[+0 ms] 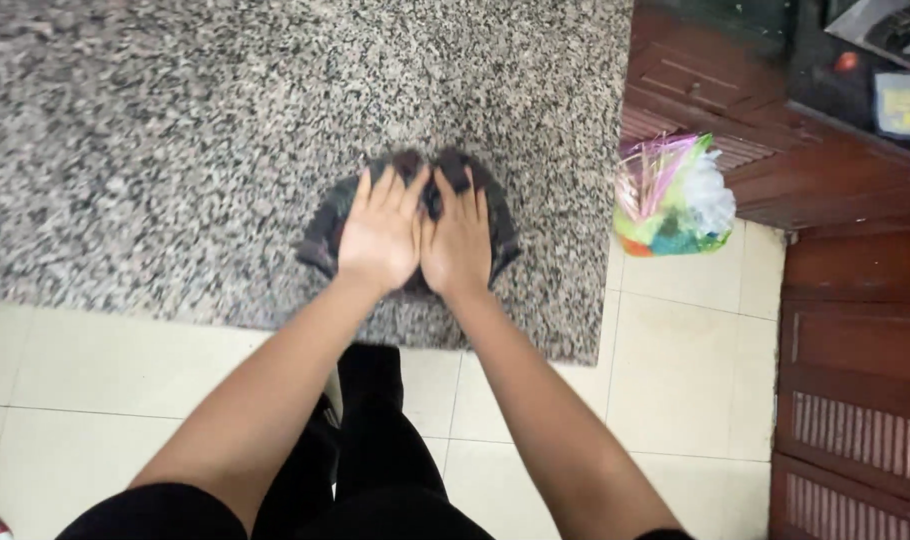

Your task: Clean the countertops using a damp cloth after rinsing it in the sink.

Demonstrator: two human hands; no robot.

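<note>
Dark folded cloth (412, 215) on granite tabletop (175, 150) | directly beneath both hands | left hand (380, 235), right hand (457, 240) flat, side-by-side, touching, pressing | equally near.
</note>
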